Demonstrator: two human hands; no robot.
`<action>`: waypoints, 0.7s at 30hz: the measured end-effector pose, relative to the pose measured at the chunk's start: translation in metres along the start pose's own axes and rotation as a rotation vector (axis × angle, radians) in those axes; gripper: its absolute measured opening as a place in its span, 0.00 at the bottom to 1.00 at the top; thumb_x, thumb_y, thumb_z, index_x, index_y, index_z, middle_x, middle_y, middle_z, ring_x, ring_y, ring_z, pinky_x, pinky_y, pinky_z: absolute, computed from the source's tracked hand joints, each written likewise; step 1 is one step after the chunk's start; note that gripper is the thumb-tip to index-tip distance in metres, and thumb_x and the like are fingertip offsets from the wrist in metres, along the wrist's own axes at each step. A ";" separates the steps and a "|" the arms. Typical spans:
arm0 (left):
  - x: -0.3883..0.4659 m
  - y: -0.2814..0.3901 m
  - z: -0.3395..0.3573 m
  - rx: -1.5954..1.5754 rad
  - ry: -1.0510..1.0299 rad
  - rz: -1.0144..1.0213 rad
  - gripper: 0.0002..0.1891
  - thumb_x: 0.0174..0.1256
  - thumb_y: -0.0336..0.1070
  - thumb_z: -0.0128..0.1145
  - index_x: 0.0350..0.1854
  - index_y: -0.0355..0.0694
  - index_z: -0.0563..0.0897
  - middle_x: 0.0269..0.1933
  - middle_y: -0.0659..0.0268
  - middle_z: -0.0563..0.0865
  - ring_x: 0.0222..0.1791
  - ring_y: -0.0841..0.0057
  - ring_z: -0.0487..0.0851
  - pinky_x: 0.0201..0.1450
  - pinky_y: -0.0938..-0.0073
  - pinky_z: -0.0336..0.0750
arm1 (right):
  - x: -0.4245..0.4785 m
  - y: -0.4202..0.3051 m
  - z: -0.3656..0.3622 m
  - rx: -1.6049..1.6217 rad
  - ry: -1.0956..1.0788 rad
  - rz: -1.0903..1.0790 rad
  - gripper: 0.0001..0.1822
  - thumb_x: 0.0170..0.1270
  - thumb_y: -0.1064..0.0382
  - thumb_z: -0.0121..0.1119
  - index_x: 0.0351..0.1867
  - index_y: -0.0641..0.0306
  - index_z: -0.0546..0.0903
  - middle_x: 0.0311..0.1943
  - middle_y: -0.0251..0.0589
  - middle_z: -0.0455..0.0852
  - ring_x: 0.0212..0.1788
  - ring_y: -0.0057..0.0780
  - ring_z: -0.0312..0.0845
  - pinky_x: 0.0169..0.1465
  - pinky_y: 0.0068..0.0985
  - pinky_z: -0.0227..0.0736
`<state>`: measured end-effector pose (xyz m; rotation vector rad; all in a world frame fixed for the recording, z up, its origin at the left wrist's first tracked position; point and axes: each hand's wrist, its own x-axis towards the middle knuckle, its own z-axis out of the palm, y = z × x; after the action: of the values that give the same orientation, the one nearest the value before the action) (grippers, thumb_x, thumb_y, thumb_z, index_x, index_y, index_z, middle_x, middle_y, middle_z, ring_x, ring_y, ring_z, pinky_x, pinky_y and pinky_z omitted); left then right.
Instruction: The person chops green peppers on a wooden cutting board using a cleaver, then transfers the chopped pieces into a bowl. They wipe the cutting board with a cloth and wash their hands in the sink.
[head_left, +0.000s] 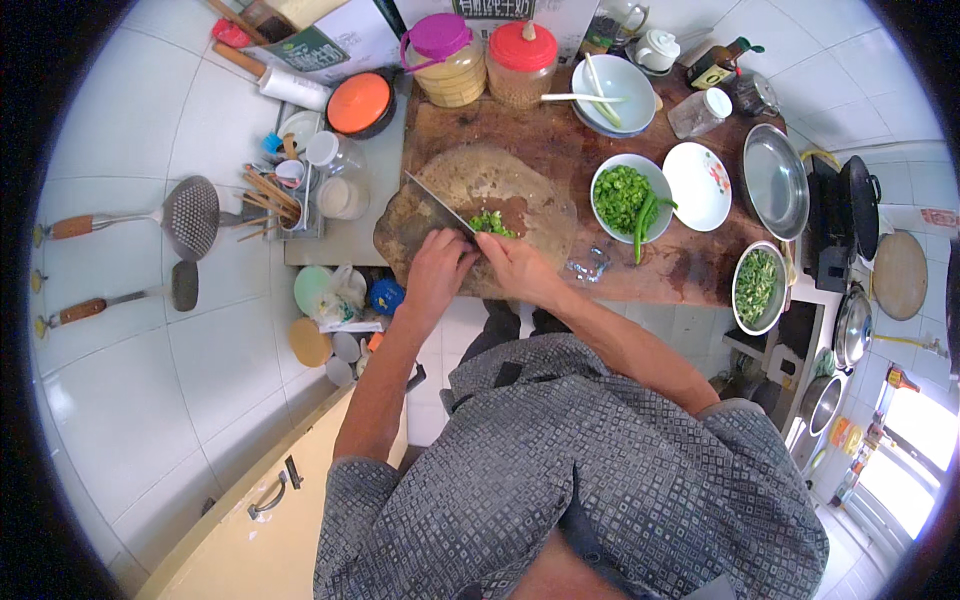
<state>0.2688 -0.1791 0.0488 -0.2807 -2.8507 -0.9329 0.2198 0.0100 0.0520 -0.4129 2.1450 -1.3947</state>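
Note:
My right hand (517, 266) is closed around the handle of a kitchen knife (436, 201), whose blade reaches up and left over a worn wooden chopping board (529, 176). Beside the blade, my left hand (441, 262) is on the board's left part with its fingers bent; whether it holds anything is hidden. A small pile of chopped green pepper (491, 223) lies on the board just right of the blade. To the right, a white bowl (604, 225) holds more chopped green pepper, with whole green chillies (643, 221) hanging over its rim.
A white plate (690, 187), a metal basin (772, 184) and a bowl of chopped greens (757, 289) stand at the right. Behind are lidded jars (521, 71) and a bowl with scallion stalks (634, 82). Chopsticks (274, 191) and an orange-lidded pot (360, 103) stand left.

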 end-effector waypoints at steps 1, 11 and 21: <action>0.002 0.001 0.000 0.005 0.008 0.006 0.09 0.61 0.32 0.72 0.39 0.35 0.86 0.44 0.57 0.84 0.48 0.52 0.82 0.52 0.56 0.79 | 0.002 0.003 -0.001 0.039 0.015 -0.012 0.26 0.85 0.44 0.47 0.59 0.63 0.86 0.43 0.63 0.90 0.48 0.56 0.89 0.53 0.44 0.80; 0.000 0.007 0.000 -0.032 0.138 -0.085 0.13 0.61 0.34 0.74 0.45 0.37 0.87 0.52 0.56 0.86 0.55 0.53 0.84 0.59 0.58 0.80 | -0.015 0.005 -0.031 0.020 -0.045 0.146 0.25 0.85 0.45 0.50 0.58 0.65 0.86 0.40 0.59 0.90 0.42 0.50 0.89 0.49 0.41 0.81; 0.004 -0.010 -0.016 -0.038 -0.099 -0.089 0.11 0.59 0.30 0.72 0.43 0.36 0.87 0.49 0.55 0.85 0.54 0.53 0.83 0.59 0.56 0.79 | -0.017 0.001 -0.027 -0.078 0.015 0.064 0.24 0.84 0.46 0.51 0.60 0.64 0.86 0.43 0.63 0.90 0.47 0.57 0.90 0.51 0.43 0.82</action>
<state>0.2641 -0.1959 0.0566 -0.2104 -2.9601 -1.0179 0.2177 0.0397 0.0647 -0.3604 2.2103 -1.2866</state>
